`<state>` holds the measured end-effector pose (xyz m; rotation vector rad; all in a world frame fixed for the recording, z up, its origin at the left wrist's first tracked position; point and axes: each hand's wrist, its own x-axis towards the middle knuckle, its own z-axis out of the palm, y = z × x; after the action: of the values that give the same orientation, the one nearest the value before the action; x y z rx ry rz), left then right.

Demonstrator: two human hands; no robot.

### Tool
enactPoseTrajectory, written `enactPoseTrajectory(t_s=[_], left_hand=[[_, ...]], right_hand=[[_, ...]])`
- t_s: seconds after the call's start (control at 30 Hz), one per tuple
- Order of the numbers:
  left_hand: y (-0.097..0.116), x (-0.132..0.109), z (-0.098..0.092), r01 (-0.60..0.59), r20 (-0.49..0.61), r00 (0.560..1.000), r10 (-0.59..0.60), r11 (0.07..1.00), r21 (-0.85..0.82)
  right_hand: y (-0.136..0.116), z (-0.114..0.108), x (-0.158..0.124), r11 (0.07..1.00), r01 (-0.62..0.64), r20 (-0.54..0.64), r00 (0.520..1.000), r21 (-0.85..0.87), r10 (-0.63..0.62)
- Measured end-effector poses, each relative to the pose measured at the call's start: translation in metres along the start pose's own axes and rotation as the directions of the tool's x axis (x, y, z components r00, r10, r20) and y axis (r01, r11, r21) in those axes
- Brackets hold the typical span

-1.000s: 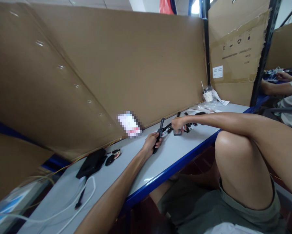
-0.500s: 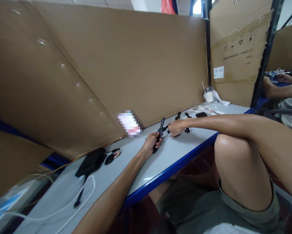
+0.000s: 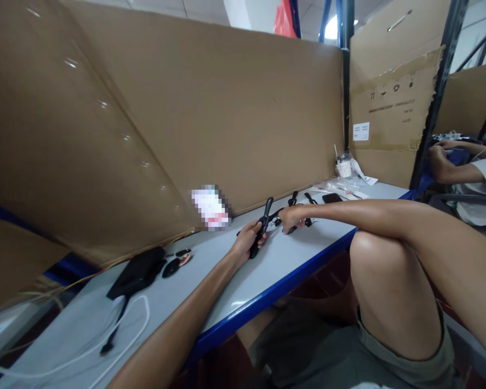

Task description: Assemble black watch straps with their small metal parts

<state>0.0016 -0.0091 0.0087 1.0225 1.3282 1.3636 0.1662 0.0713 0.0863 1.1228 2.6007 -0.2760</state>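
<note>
My left hand is closed round a black object with long paddle-like arms. One arm points up and away, another slants down toward the tabletop, and the exact kind is unclear. To its right, my right hand reaches down with its fingers bent together among small dark parts. Whatever its fingertips grip is too small and covered to make out. Close beyond that hand lie more black bladed pieces, and a small dark part shows beside its wrist.
A pixelated bright rectangle leans on the cardboard wall. Leftward on the grey table are a black pouch, dark round pieces and a white cable. At the far right are a cup and another person's arm.
The camera view has tilted and shifted slightly. Both hands keep nearly the same places over the table, the left still gripping the black object.
</note>
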Motion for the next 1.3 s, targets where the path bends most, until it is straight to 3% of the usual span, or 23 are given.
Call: enactPoseTrajectory(t_s=[0.27,0.4,0.5,0.7,0.77,0.93,1.03,1.2,1.3], left_hand=[[0.001,-0.002,-0.001,0.038,0.055,0.998,-0.039,0.999,0.017],[0.0,0.0,-0.002,0.067,0.024,0.998,-0.066,0.997,-0.031],[0.0,0.001,-0.003,0.091,0.019,0.996,-0.09,0.994,-0.063],[0.002,0.001,-0.003,0.091,0.019,0.996,-0.089,0.994,-0.064],[0.003,0.0,-0.003,0.075,0.0,0.997,-0.075,0.995,-0.07],[0.007,-0.005,-0.001,0.082,0.02,0.997,-0.081,0.993,-0.084],[0.008,-0.006,0.0,0.085,0.008,0.996,-0.084,0.992,-0.093],[0.009,-0.007,0.001,0.088,0.012,0.996,-0.087,0.991,-0.104],[0.011,-0.008,0.002,0.102,0.006,0.995,-0.102,0.99,-0.102]], right_hand=[[0.021,0.004,0.018,0.974,-0.022,0.118,0.993,0.228,-0.005],[0.034,-0.002,0.027,0.953,0.082,0.169,0.976,0.29,-0.136],[0.042,-0.007,0.029,0.913,0.172,0.114,0.967,0.369,-0.229],[0.05,-0.005,0.016,0.892,0.159,-0.066,0.987,0.423,-0.145],[0.051,-0.005,0.008,0.823,0.17,-0.069,0.985,0.542,-0.159],[0.055,-0.013,-0.006,0.536,0.168,-0.047,0.972,0.827,-0.232],[0.055,-0.017,-0.006,0.503,0.184,-0.049,0.962,0.844,-0.27],[0.044,-0.011,0.009,0.55,0.196,-0.213,0.976,0.812,-0.033],[0.036,-0.006,0.023,0.546,0.164,-0.22,0.975,0.821,0.039]])
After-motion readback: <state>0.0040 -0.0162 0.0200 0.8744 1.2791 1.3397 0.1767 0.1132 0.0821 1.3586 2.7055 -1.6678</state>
